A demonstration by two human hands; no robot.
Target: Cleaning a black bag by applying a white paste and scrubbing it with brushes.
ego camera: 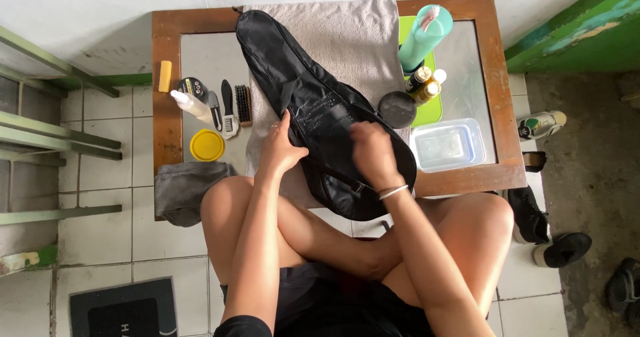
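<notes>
A long black fabric bag (pixel 303 90), shaped like a small guitar case, lies diagonally on a grey towel (pixel 353 30) spread over a low wooden table (pixel 167 77). My left hand (pixel 280 147) presses flat on the bag's left edge, fingers spread. My right hand (pixel 372 152) is curled over the bag's wide lower part, where the fabric looks wet and speckled. Whether it grips a brush or cloth I cannot tell; the fingers hide it. A bangle sits on that wrist.
Left of the towel lie brushes (pixel 235 107), a white squeeze bottle (pixel 190 104), a yellow lid (pixel 207 145) and a yellow bar (pixel 165 76). A teal bottle (pixel 425 36), small bottles, a dark round tin (pixel 397 109) and a clear tub (pixel 448 145) stand right. A grey cloth (pixel 183 190) hangs at the corner. Shoes (pixel 530 214) lie right.
</notes>
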